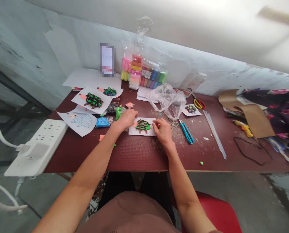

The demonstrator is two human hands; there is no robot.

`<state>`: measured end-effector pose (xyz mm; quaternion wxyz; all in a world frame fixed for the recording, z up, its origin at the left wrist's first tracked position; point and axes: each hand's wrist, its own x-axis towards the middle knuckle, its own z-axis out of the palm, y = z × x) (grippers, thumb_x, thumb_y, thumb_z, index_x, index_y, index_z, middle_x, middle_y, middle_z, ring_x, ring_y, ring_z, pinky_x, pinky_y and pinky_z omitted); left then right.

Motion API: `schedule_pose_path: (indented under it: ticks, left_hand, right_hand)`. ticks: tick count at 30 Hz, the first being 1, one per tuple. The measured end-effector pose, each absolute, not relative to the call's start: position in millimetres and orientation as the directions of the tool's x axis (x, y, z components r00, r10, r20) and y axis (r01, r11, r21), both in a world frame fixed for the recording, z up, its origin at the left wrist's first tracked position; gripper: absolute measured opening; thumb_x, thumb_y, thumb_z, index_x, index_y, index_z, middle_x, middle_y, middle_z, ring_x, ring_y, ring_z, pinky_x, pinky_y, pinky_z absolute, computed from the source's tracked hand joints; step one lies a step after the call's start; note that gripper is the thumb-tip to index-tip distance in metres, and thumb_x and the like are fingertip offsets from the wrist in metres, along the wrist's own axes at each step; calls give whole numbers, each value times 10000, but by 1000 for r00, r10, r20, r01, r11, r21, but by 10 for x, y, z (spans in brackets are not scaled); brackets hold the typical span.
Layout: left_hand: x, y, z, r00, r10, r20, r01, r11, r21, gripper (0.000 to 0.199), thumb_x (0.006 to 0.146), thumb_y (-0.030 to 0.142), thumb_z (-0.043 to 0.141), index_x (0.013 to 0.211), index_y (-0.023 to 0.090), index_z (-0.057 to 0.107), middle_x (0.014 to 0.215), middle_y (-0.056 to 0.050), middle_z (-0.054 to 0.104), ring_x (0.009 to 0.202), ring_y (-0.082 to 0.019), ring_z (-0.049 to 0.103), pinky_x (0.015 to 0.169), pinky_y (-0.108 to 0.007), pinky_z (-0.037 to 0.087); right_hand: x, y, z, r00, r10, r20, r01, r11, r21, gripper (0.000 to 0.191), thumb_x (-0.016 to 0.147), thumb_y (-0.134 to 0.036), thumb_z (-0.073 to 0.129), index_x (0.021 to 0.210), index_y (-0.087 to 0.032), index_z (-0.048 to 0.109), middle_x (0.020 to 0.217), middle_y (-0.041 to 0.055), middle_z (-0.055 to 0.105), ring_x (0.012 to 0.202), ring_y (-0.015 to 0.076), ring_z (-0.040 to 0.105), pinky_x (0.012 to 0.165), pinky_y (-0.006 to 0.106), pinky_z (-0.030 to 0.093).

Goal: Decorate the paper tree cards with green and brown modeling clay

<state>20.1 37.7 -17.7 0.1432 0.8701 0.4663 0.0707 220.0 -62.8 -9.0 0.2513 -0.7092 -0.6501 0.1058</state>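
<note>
A white paper card point(146, 133) lies on the table before me, bearing a hedgehog figure point(143, 125) with a green body, dark spines and brown feet. My left hand point(128, 120) is at the card's upper left, fingers curled together; what they hold, if anything, is hidden. At the card's right edge, my right hand point(163, 130) has thumb and fingers pinched by the hedgehog's rear, on something too small to name. Green clay point(119, 112) sits just beyond my left hand. A small heap of slender seed-like pieces point(174, 123) is right of my right hand.
Left are hedgehog cards point(92, 99), a hedgehog drawing point(79, 123), blue clay point(102, 122) and a power strip point(39, 147). Behind stand bagged coloured clay point(144, 72) and a plastic bag point(168, 98). Right lie a blue-handled tool point(186, 132), scissors point(199, 103), clear sticks point(214, 134) and a glue gun point(244, 128).
</note>
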Motion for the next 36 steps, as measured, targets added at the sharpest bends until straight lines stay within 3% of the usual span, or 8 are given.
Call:
schedule_pose_path:
  ticks: [6, 9, 13, 20, 24, 28, 32, 36]
  left_hand:
    - [202, 376, -159, 559, 829, -24, 790, -524, 319, 279, 902, 59, 508, 1047, 125, 737, 1074, -136, 733, 1025, -229, 670, 885, -297, 505]
    - [200, 369, -153, 555, 832, -19, 792, -521, 319, 275, 905, 69, 505, 1035, 139, 736, 1069, -128, 732, 1011, -216, 670, 878, -285, 506]
    - [198, 371, -169, 560, 828, -17, 785, -524, 329, 268, 901, 72, 509, 1027, 142, 735, 1057, -125, 735, 1005, -215, 667, 878, -290, 508]
    - [194, 378, -192, 562, 827, 9, 781, -533, 326, 269, 897, 66, 510, 1016, 141, 739, 1041, -125, 733, 989, -206, 667, 884, -289, 511]
    - [194, 379, -178, 571, 821, -5, 775, -537, 333, 264, 903, 71, 514, 1026, 129, 740, 1049, -132, 736, 993, -215, 670, 890, -300, 513]
    - [197, 385, -179, 565, 825, -8, 780, -531, 330, 265, 899, 71, 522, 1031, 129, 745, 1062, -138, 737, 1000, -216, 670, 905, -306, 514]
    - [198, 387, -186, 565, 825, -6, 779, -531, 333, 284, 890, 60, 516, 1037, 135, 747, 1075, -131, 738, 1010, -211, 669, 920, -306, 514]
    - [198, 391, -195, 567, 824, -6, 780, -534, 327, 278, 903, 72, 510, 1038, 134, 745, 1065, -131, 742, 1012, -222, 673, 908, -310, 513]
  right_hand:
    - [2593, -672, -34, 403, 881, 249, 876, -292, -384, 264, 919, -219, 533, 970, -184, 789, 989, 130, 708, 856, 231, 633, 770, 330, 444]
    - [2763, -703, -29, 492, 854, 169, 851, -431, -300, 244, 908, -227, 573, 995, -178, 796, 1002, 180, 682, 883, 279, 648, 782, 373, 446]
    - [2827, -709, -62, 520, 848, 105, 837, -481, -259, 232, 908, -201, 571, 951, -206, 800, 918, 159, 688, 875, 277, 654, 778, 369, 433]
    - [2797, -690, -66, 476, 848, 233, 860, -393, -325, 217, 881, -215, 552, 878, -195, 768, 885, 139, 690, 795, 240, 618, 733, 336, 424]
    - [2661, -689, 15, 461, 834, 302, 798, -241, -553, 188, 832, -236, 544, 825, -180, 723, 768, 72, 698, 708, 198, 602, 699, 302, 428]
    - [2409, -715, 45, 349, 915, 202, 622, -65, -780, 208, 794, -295, 564, 836, -175, 727, 755, 40, 718, 628, 159, 580, 628, 269, 436]
    - [2191, -745, 3, 226, 963, 148, 586, -13, -810, 183, 790, -326, 606, 799, -189, 727, 722, 17, 714, 599, 148, 555, 612, 262, 422]
    - [2098, -725, -43, 168, 970, 176, 683, 15, -731, 144, 822, -276, 590, 792, -212, 715, 773, 11, 715, 638, 149, 561, 654, 265, 413]
